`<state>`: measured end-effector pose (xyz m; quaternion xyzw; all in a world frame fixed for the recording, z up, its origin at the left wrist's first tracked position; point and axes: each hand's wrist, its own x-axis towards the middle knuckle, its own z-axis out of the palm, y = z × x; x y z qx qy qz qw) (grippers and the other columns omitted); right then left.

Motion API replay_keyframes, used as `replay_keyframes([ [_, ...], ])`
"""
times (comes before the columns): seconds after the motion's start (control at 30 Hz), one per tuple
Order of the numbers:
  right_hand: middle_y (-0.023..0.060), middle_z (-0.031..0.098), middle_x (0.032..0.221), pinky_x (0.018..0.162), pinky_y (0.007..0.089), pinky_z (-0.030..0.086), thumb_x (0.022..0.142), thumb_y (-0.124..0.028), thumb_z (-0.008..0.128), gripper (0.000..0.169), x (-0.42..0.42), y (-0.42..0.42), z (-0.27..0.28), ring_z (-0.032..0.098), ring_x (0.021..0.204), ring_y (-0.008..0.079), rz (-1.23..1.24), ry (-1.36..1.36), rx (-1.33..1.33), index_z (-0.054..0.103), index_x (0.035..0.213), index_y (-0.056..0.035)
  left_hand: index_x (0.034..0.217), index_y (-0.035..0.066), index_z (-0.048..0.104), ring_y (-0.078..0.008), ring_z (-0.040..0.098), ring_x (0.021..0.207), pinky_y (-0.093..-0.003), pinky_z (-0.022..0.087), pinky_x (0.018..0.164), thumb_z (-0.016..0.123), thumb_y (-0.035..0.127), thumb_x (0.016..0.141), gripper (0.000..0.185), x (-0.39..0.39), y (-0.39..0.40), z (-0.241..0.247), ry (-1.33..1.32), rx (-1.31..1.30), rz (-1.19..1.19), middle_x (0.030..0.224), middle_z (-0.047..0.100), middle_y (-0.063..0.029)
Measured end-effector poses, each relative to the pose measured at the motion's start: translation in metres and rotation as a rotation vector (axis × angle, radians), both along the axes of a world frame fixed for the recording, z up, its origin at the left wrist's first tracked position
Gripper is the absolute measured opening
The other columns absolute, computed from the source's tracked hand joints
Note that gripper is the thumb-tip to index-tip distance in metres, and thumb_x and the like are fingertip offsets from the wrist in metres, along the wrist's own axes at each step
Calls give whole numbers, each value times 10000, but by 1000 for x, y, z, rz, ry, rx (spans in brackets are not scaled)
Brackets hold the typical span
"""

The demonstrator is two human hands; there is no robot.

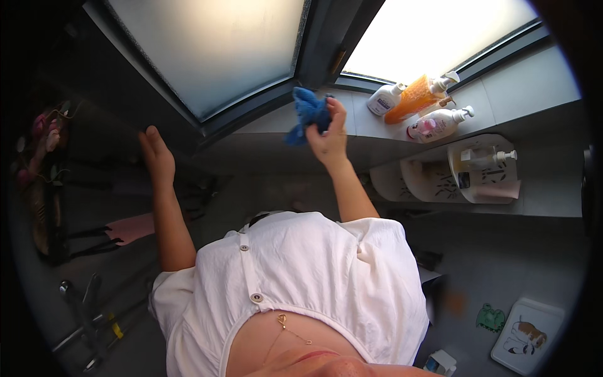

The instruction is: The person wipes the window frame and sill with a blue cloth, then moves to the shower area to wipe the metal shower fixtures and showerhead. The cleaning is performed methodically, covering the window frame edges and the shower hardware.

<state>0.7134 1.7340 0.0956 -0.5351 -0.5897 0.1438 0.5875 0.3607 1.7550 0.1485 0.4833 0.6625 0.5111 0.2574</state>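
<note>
My right hand (330, 136) is closed on a blue cloth (308, 113), bunched above the tiled windowsill (264, 119) near the corner of the dark window frame. The cloth hides part of the sill; whether it touches the sill I cannot tell. On the left, my left hand (158, 155) is raised with nothing seen in it, its fingers close together against or beside the dark edge of the opened window sash (183, 127). Frosted glass (212, 52) fills that sash. The exact contact of the left fingertips is hard to make out.
Several pump bottles, one of them orange (410, 100), stand on the sill at the right. Below them is a white corner shelf (433, 181) holding a clear pump bottle (480, 158). Artificial flowers (44, 127) hang at the far left, above a metal shower fitting (82, 320).
</note>
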Motion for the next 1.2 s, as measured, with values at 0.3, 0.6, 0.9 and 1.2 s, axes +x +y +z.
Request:
replay_keyframes([
  [0.3,187,530,1271,1082,499,314,898,-380,544,521,-14,30,-81,466,1252,351,-33,-931,-227,535,1309,-59,1498,-62,155,-394,230,1434,-421,215,1153,308,668,960,920,8,13,-5,-15,69,21,1546,205,-285],
  [0.6,170,610,1129,971,442,437,772,-185,604,346,113,95,-75,548,1108,357,-162,-609,-266,615,1088,-43,1496,-63,174,-376,236,1437,-401,211,1152,310,655,968,902,1,7,-10,40,80,48,1545,224,-274],
  [0.9,171,583,1097,951,348,419,841,-30,525,283,68,111,-70,559,1038,285,-539,314,173,550,1118,20,1513,-50,121,-386,204,1447,-413,195,1161,298,705,939,965,5,-3,-5,44,-42,144,1560,184,-272],
  [1.2,181,579,1065,943,430,417,693,31,573,394,94,98,-65,533,1062,372,-304,-592,-118,557,1079,-47,1514,-53,105,-382,185,1454,-426,185,1166,303,682,952,946,10,-4,-4,12,-32,161,1568,146,-275],
])
